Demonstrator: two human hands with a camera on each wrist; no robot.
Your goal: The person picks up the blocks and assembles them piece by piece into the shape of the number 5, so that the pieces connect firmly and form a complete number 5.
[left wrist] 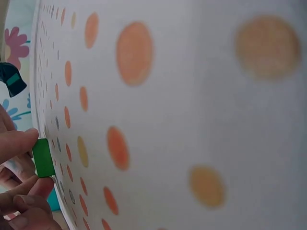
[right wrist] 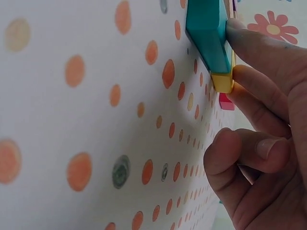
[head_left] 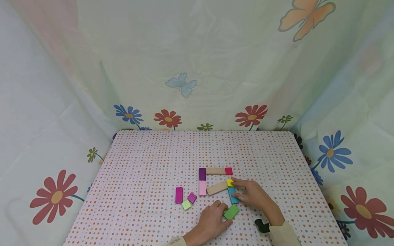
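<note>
Left hand [head_left: 212, 218]: you pinch the green block [head_left: 231, 212] between thumb and finger, just nearside of the blue block [head_left: 233, 197]. Right hand [head_left: 258, 195]: your thumb touches blue, finger touches the yellow block [head_left: 229, 183], digits apart. Plank [head_left: 217, 188] slants beside yellow.

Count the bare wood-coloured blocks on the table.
2. The far wood block lies between the dark purple block and the red block; the near wood block slants between the pink block and the yellow block. The left hand and right hand could hide more.
</note>
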